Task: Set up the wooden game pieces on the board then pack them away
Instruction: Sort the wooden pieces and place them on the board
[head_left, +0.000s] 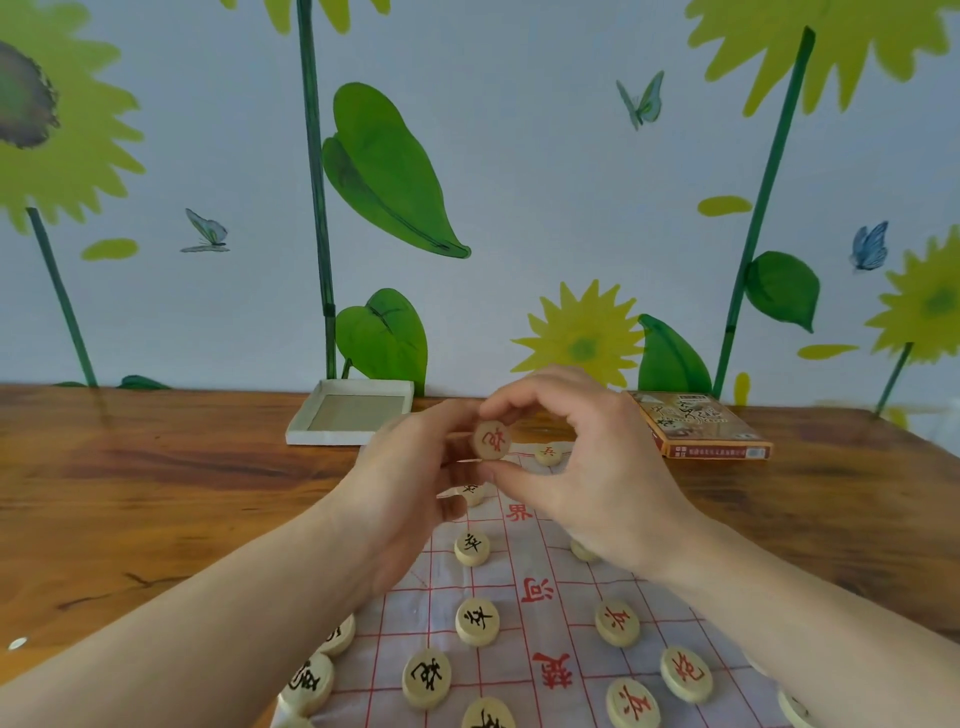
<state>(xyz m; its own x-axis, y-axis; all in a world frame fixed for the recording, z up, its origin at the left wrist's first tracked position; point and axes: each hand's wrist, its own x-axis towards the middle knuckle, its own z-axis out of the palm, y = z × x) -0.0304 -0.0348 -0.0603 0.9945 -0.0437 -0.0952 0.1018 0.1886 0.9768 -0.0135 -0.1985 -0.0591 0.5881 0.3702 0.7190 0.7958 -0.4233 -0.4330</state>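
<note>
Left of the board, beyond its far corner, an open white box tray is seen lying empty on the wooden table. Above the board's far half, a red-marked wooden piece is held up on edge: it is pinched at its rim between the thumb and fingertips of the right hand, while the left hand is curled close against it from the other side; whether that hand truly grips it cannot be told. On the board, black-marked and red-marked pieces are seen spread over the grid, so the setting-up is judged to be under way or the packing barely begun. Right of the board, the printed box lid is laid flat.
</note>
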